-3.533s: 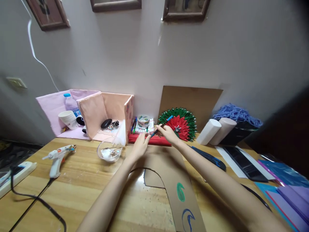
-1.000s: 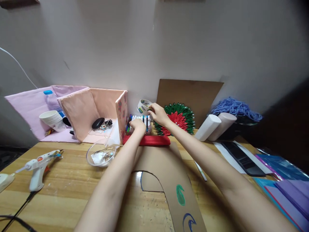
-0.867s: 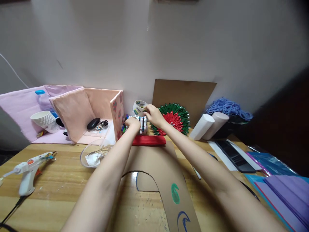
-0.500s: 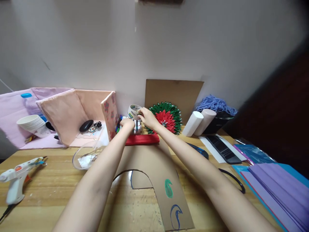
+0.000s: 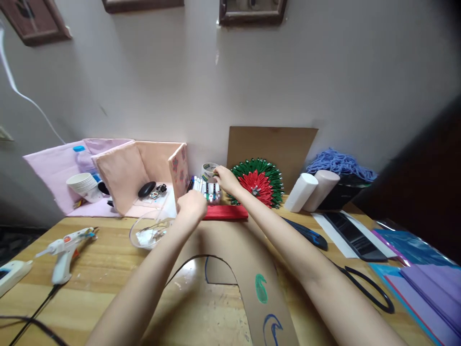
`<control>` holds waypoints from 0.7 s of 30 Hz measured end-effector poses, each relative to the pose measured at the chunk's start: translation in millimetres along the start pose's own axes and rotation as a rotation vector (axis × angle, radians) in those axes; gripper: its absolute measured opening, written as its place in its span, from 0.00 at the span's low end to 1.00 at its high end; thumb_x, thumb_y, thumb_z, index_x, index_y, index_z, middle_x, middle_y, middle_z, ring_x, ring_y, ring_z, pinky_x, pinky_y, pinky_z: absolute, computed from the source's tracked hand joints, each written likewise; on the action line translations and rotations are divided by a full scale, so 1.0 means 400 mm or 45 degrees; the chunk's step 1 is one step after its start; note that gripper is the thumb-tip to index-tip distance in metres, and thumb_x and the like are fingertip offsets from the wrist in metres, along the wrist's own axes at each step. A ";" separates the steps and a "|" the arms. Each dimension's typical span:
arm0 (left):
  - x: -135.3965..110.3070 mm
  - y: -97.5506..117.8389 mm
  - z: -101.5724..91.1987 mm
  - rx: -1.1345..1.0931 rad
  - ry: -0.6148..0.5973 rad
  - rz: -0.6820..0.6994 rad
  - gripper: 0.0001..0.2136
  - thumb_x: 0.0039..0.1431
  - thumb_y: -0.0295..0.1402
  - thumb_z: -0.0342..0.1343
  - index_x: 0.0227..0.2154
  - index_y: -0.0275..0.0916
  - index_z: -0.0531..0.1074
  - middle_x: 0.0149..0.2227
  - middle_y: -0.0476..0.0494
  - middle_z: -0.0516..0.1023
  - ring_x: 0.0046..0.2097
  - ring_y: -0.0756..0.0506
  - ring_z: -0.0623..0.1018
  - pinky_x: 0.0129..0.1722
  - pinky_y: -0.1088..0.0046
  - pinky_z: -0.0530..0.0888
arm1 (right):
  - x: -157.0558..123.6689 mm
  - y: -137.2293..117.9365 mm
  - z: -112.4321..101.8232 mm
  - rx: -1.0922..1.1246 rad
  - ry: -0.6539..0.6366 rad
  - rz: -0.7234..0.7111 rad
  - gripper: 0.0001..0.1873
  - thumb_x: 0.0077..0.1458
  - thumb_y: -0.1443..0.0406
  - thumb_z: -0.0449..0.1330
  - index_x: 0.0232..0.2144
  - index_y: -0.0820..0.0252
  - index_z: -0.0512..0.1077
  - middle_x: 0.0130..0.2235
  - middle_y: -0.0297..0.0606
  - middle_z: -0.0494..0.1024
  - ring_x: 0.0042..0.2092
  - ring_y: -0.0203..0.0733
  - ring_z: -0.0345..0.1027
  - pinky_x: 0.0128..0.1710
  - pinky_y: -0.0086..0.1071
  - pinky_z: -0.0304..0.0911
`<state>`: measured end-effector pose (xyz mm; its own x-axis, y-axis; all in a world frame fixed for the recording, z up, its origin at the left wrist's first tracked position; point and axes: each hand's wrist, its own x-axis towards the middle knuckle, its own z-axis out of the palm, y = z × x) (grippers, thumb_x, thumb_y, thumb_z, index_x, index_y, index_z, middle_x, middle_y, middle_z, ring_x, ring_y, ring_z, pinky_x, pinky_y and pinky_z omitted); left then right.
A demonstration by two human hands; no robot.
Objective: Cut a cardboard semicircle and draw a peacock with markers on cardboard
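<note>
My right hand (image 5: pixel 226 179) pinches the rim of a roll of tape (image 5: pixel 208 170), which sits upright behind the markers near the wall. My left hand (image 5: pixel 193 203) is closed, just in front of and left of the white markers (image 5: pixel 209 188); its fingertips are hidden, so what it holds cannot be told. Below the markers lies a red strip or bundle (image 5: pixel 226 212). Under both forearms is an arched piece of cardboard (image 5: pixel 248 252) with a green and a blue swirl drawn on it.
Left are pink fabric-covered panels (image 5: pixel 120 175), a clear bowl (image 5: pixel 137 235) and a glue gun (image 5: pixel 65 254). A red and green flower craft (image 5: pixel 255 182) leans against a cardboard sheet (image 5: pixel 272 139). Scissors (image 5: pixel 370 288), white rolls (image 5: pixel 301 192) and purple sheets (image 5: pixel 432 288) are right.
My left hand has drawn back from the markers toward me, uncovering more of them. My right hand stays at the tape roll. The head view has turned, showing more wall and frames.
</note>
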<state>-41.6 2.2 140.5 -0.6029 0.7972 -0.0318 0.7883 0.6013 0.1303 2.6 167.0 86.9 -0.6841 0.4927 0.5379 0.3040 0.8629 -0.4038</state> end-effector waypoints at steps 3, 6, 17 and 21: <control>-0.125 -0.044 -0.007 0.031 0.041 0.047 0.11 0.57 0.24 0.43 0.37 0.32 0.70 0.35 0.32 0.76 0.39 0.39 0.77 0.33 0.68 0.68 | 0.001 -0.027 0.051 0.016 -0.073 -0.009 0.08 0.47 0.75 0.54 0.31 0.62 0.68 0.35 0.41 0.72 0.40 0.43 0.65 0.41 0.36 0.60; -0.186 -0.100 0.030 -0.239 0.036 0.040 0.16 0.62 0.33 0.36 0.32 0.36 0.69 0.31 0.36 0.77 0.35 0.41 0.76 0.32 0.69 0.67 | -0.043 -0.079 0.072 0.024 -0.064 0.023 0.14 0.48 0.75 0.52 0.38 0.61 0.68 0.40 0.43 0.71 0.43 0.44 0.64 0.43 0.37 0.59; -0.357 -0.048 0.116 -0.829 -0.285 0.532 0.18 0.62 0.42 0.34 0.32 0.40 0.66 0.30 0.46 0.73 0.33 0.46 0.73 0.35 0.72 0.66 | -0.502 -0.244 -0.156 0.079 -0.261 0.051 0.08 0.55 0.62 0.53 0.30 0.59 0.69 0.29 0.39 0.72 0.33 0.41 0.65 0.32 0.32 0.59; -0.595 -0.129 0.075 -0.803 -0.875 0.645 0.16 0.61 0.45 0.38 0.35 0.45 0.69 0.37 0.48 0.74 0.39 0.46 0.72 0.40 0.67 0.69 | -0.770 -0.312 -0.362 0.389 -0.558 0.384 0.21 0.61 0.59 0.41 0.26 0.55 0.70 0.24 0.36 0.72 0.28 0.38 0.66 0.29 0.31 0.62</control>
<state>65.0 -217.1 111.7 0.1322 0.9245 -0.3574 0.6030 0.2112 0.7693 271.4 -76.2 78.9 -0.8261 0.5621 0.0386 0.3671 0.5890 -0.7199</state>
